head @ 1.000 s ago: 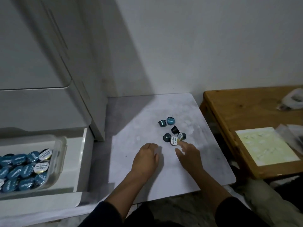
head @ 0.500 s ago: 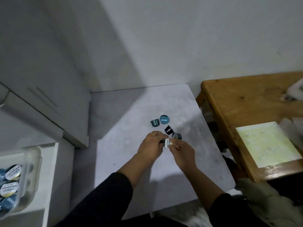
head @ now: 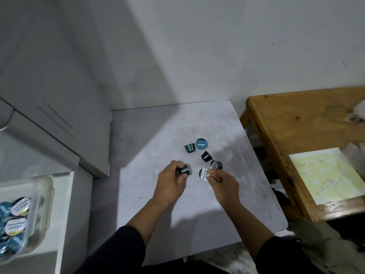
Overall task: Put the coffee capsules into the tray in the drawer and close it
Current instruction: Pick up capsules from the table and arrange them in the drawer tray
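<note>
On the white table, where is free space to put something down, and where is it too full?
Free: the white table between the arms toward its near edge, and the shaded far-left part beside the cabinet. Crowded: the loose capsules right of the middle, where the left hand and right hand each hold one.

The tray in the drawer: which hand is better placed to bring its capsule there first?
Left. The left hand already grips a teal capsule and is nearer the tray, which lies at the left. The right hand holds a white-lidded capsule, farther away.
</note>
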`<state>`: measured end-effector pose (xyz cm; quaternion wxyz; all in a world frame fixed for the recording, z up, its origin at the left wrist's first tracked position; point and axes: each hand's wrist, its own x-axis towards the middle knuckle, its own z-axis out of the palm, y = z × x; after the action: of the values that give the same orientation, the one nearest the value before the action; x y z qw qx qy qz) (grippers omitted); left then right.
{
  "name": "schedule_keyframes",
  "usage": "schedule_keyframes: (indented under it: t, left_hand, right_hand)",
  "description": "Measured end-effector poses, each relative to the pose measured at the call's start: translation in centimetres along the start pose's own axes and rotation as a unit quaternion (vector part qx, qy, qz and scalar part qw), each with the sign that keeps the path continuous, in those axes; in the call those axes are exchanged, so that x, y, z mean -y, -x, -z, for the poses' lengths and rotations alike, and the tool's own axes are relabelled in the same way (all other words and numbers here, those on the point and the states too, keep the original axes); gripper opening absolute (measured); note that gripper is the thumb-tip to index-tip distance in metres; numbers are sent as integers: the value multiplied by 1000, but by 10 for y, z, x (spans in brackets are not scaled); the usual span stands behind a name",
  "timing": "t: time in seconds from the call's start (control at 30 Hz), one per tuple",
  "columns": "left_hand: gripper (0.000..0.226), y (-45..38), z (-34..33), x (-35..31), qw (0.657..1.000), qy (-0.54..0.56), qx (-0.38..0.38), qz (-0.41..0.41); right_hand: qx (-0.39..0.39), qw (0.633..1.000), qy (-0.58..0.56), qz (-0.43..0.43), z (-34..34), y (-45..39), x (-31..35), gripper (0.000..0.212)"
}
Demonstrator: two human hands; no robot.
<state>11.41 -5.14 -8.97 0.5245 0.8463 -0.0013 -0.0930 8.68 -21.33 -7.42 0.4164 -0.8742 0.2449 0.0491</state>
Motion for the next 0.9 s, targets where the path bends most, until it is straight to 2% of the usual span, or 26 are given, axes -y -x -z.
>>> schedule_keyframes:
  t: [0.07, 0.2, 0.27, 0.47, 0.73, 0.8, 0.9]
  left_hand:
    - [23, 4, 2, 3, 1000, 6, -5, 6]
    - [51, 5, 6, 9, 996, -68, 33, -37]
    - [49, 6, 5, 10, 994, -91, 37, -50]
    - [33, 8, 6, 12, 995, -76, -25, -53]
    - [22, 16, 1, 3, 996, 48, -65, 35]
    - [19, 17, -2, 2, 991, 75, -87, 72]
    - [16, 18, -4, -2, 975, 134, -104, 144]
  right_hand:
    - [-4, 1000, -7, -2, -1, 0, 0, 18]
    - [-2, 1000, -4, 0, -2, 0, 1, 19]
    - [-2, 1000, -16, -7, -3, 0, 2, 19]
    - [0, 998, -58, -23, -6, 0, 4, 16]
    - [11, 994, -98, -36, -6, 3, 6, 21]
    - [18, 993, -111, -42, -4, 6, 5, 31]
    - [22, 989, -137, -54, -1, 11, 4, 34]
